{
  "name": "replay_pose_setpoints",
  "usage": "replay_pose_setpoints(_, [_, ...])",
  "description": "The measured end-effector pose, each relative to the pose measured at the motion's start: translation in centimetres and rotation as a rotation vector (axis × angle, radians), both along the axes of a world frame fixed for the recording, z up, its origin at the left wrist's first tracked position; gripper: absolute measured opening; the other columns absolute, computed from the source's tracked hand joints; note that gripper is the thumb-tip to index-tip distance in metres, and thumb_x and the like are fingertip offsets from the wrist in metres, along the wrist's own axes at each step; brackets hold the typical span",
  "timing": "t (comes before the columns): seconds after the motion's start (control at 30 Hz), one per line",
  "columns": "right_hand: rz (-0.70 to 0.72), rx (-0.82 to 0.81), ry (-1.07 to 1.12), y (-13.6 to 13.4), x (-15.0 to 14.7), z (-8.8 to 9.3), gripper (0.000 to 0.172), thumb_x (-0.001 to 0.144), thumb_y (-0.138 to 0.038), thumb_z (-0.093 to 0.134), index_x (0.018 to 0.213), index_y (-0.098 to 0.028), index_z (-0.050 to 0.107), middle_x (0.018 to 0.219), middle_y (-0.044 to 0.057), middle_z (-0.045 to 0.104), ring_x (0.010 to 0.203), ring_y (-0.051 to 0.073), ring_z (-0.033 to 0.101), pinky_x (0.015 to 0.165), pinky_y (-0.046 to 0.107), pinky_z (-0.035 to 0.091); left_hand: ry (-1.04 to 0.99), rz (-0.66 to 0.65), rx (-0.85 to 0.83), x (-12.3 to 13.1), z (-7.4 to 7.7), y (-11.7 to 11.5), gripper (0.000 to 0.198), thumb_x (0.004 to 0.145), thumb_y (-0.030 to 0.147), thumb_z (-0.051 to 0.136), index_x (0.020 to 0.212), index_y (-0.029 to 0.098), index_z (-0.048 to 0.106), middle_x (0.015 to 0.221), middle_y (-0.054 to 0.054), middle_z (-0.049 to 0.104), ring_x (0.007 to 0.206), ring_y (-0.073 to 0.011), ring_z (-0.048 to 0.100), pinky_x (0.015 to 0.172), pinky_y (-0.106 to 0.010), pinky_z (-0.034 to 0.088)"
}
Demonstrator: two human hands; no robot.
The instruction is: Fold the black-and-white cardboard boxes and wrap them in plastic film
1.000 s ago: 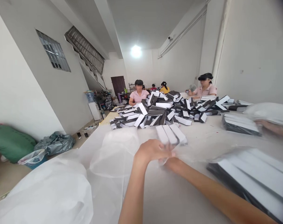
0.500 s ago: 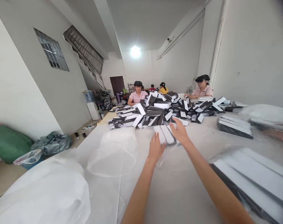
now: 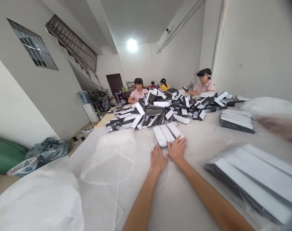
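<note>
Head camera: three white-topped boxes (image 3: 167, 133) lie side by side on a pale table (image 3: 174, 205), just in front of a heap of black-and-white boxes (image 3: 155, 112). The left hand (image 3: 158, 158) lies flat and grips nothing, fingertips at the left box's near end, though contact is hard to tell; the right hand (image 3: 177, 148), fingers spread and likewise unclenched, rests against the right box's near end. What looks like clear film (image 3: 169, 170) spreads on the near side, its edges too faint to trace. Done well, the step likely calls for light, even pressure from both palms, smoothing the film without dragging it and leaving the near ends square; a harder push on one side could skew the row toward the heap
</note>
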State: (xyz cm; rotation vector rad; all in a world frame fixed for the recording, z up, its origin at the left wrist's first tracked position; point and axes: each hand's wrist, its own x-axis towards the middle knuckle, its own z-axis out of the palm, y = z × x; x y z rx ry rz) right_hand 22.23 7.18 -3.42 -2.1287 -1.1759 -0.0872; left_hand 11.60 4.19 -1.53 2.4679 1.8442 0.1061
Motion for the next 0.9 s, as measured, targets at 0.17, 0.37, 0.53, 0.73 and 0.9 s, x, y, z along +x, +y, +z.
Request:
replay_pose_setpoints(0.17, [0.005, -0.004, 0.036, -0.3, 0.0, 0.3, 0.073, 0.088, -0.035, 0.034, 0.145, 0.008, 0.016, 0.145, 0.039, 0.016, 0.133, 0.046, 0.025, 0.103, 0.06, 0.022, -0.009, -0.006, -0.005, 0.0, 0.0, -0.1, 0.074, 0.091, 0.05, 0.021, 0.147, 0.002, 0.019, 0.154, -0.018, 0.016, 0.143, -0.0268, 0.013, 0.115, -0.043, 0.015])
replay_pose_setpoints(0.37, [0.047, -0.08, -0.15, -1.6, -0.4, 0.9, 0.069, 0.088, -0.033, 0.041, 0.147, -0.003, 0.022, 0.147, 0.034, 0.018, 0.126, 0.044, 0.039, 0.101, 0.053, 0.028, -0.011, -0.006, -0.025, 0.0, 0.3, -0.2, 0.072, 0.091, 0.046, 0.024, 0.147, 0.001, 0.018, 0.154, -0.018, 0.015, 0.144, -0.0267, 0.012, 0.115, -0.042, 0.015])
replay_pose_setpoints(0.53, [0.061, -0.081, -0.188, -2.1, -0.2, 1.2, 0.065, 0.088, -0.031, 0.042, 0.147, -0.006, 0.027, 0.146, 0.032, 0.022, 0.113, 0.037, 0.05, 0.091, 0.047, 0.038, -0.017, -0.006, 0.005, 0.0, 0.0, -0.1, 0.074, 0.091, 0.047, 0.025, 0.146, -0.001, 0.019, 0.154, -0.02, 0.018, 0.143, -0.0274, 0.015, 0.115, -0.042, 0.016])
replay_pose_setpoints(0.73, [0.126, -0.064, -0.201, -2.0, 0.3, 1.2, 0.065, 0.086, -0.028, 0.042, 0.146, -0.007, 0.027, 0.147, 0.028, 0.024, 0.108, 0.033, 0.051, 0.09, 0.043, 0.039, -0.026, -0.019, -0.002, -0.1, 0.0, -0.1, 0.074, 0.091, 0.049, 0.023, 0.147, 0.0, 0.019, 0.154, -0.019, 0.017, 0.143, -0.0264, 0.013, 0.116, -0.041, 0.015])
replay_pose_setpoints(0.9, [0.152, -0.063, -0.225, -2.0, 0.5, 1.2, 0.063, 0.088, -0.028, 0.04, 0.146, -0.008, 0.026, 0.148, 0.028, 0.022, 0.103, 0.031, 0.055, 0.085, 0.039, 0.041, -0.04, -0.028, -0.017, -0.2, 0.1, -0.1, 0.076, 0.091, 0.051, 0.023, 0.147, 0.001, 0.018, 0.155, -0.018, 0.016, 0.144, -0.0263, 0.012, 0.116, -0.041, 0.015])
